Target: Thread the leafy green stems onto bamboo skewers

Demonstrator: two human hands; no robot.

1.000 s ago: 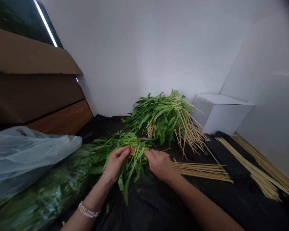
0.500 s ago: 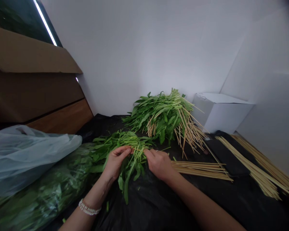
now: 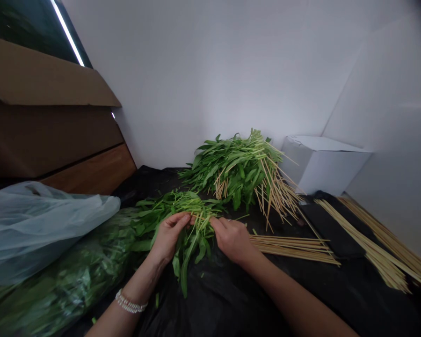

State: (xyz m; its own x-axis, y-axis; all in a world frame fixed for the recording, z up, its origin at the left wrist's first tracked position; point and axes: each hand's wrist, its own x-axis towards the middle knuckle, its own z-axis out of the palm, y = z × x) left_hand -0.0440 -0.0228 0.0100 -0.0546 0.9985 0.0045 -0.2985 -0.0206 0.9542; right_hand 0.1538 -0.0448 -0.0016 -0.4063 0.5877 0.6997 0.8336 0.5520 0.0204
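Observation:
My left hand [image 3: 170, 234] is closed in a pinch at the left side of a small bunch of water spinach [image 3: 185, 255], thumb and forefinger at its pale cut stems. From the other side, my right hand [image 3: 233, 238] pinches the right end of the same stems, its fingertips partly hidden from me. Between the two hands the stems lie side by side, with leaves hanging down towards me. Whether a thin stick runs through them I cannot make out. More loose greens [image 3: 154, 213] lie just behind and left of my left hand.
At the back is a heap of greens on bamboo skewers [image 3: 277, 192]. Bare skewers [image 3: 298, 248] lie right of my right hand, more sticks [image 3: 365, 243] farther right. A white box [image 3: 323, 164] stands behind them. Left are a plastic bag of greens [image 3: 73, 267] and a cardboard box [image 3: 52, 131].
Almost nothing differs. Both hands keep their pinch on the stems in the same place, and the view has shifted very slightly.

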